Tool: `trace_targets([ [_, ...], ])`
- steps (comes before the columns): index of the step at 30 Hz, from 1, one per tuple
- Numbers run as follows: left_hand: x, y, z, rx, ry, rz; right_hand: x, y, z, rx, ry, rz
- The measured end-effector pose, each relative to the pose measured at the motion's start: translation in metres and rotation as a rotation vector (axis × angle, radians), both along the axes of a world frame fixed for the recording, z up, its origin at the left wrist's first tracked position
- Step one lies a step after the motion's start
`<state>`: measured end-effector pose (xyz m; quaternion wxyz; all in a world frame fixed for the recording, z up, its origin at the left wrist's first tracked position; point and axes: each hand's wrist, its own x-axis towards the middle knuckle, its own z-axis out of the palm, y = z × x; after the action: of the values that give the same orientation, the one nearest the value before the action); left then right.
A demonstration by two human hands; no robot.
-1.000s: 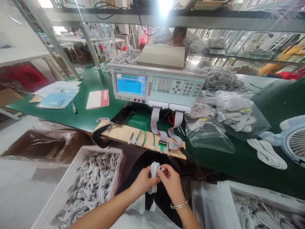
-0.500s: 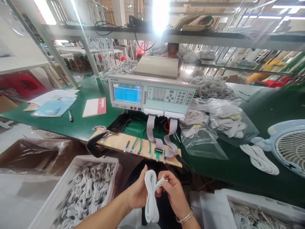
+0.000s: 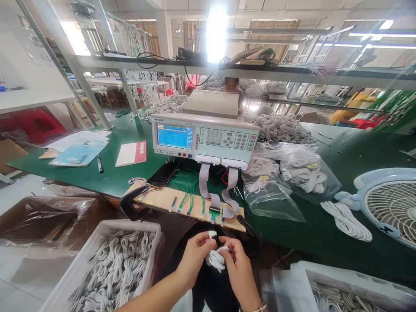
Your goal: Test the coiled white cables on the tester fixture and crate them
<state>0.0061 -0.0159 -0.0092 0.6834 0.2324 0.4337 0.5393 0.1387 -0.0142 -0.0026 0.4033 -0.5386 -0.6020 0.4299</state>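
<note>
A coiled white cable hangs between my two hands, above my lap. My left hand pinches a white connector on one end of it between thumb and fingers, pointing toward the board. My right hand is closed on the cable beside the coil; what exactly its fingertips hold is partly hidden. Just beyond my hands is a wooden board with several small connectors and green wires along its front edge. Grey ribbon cables run from it up to a bench tester with a lit blue screen.
At lower left stands a white bin of coiled cables, with another bin at lower right. Bagged cables, a loose white coil and a blue fan lie on the right. A person sits behind the tester.
The coil has dropped from upright in my left hand to hang low between both hands. My left hand now grips a connector end. The view has tilted up slightly.
</note>
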Motion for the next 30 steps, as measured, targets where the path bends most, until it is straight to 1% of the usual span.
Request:
trace_targets([
  [2,0.001,0.005,0.000,0.069,0.045,0.030,0.000,0.004,-0.005,-0.056,0.067,-0.115],
  [4,0.001,0.008,0.000,0.099,0.060,-0.006,0.001,0.011,-0.009,-0.147,0.205,-0.156],
  [6,-0.001,0.010,-0.001,0.085,0.060,-0.090,0.002,0.021,-0.011,-0.250,0.319,-0.130],
  [9,-0.005,0.012,-0.003,0.033,0.073,-0.185,0.001,0.032,-0.012,-0.325,0.338,-0.090],
  [12,-0.012,0.017,-0.005,-0.008,0.074,-0.203,-0.003,0.036,-0.011,-0.314,0.296,-0.090],
  [16,-0.022,0.023,-0.003,-0.051,0.083,-0.210,-0.007,0.035,-0.010,-0.264,0.237,-0.116],
  [21,-0.026,0.026,-0.001,-0.090,0.085,-0.209,-0.007,0.031,-0.008,-0.222,0.151,-0.132],
  [27,-0.023,0.025,-0.003,-0.099,0.068,-0.207,-0.006,0.031,-0.010,-0.194,0.195,-0.146],
  [30,-0.023,0.024,-0.002,-0.105,0.063,-0.195,-0.012,0.033,-0.017,-0.227,0.323,-0.162],
])
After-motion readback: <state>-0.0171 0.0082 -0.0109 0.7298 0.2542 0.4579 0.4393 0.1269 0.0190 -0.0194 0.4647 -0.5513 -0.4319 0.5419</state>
